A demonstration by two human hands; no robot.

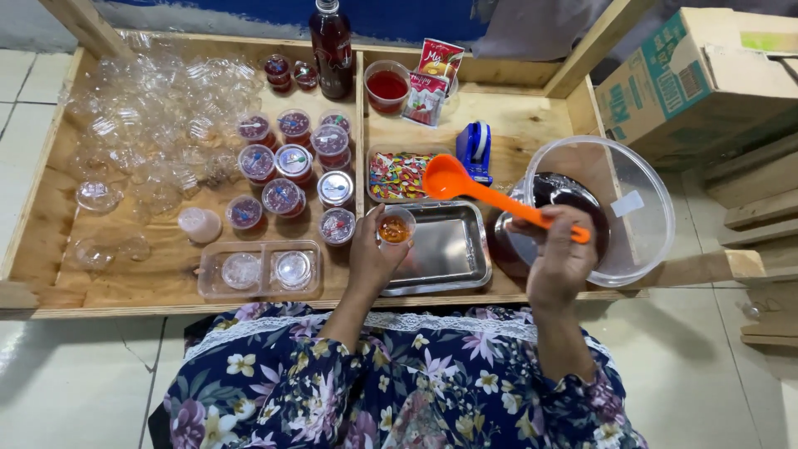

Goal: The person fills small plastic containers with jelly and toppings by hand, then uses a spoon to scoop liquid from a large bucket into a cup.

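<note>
Beside the shiny rectangular steel tray (445, 249), at its near left corner, my left hand (374, 259) is wrapped around a small clear plastic cup of orange-red liquid (395, 226). Right of the tray, my right hand (561, 259) is closed on a bright orange plastic ladle (490, 194), its bowl above the tray's far edge. Beyond that hand sits a big clear plastic tub of dark liquid (619, 195).

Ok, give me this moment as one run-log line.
left hand: holds small cup over steel tray | right hand: holds orange ladle | dark liquid in clear tub
</note>
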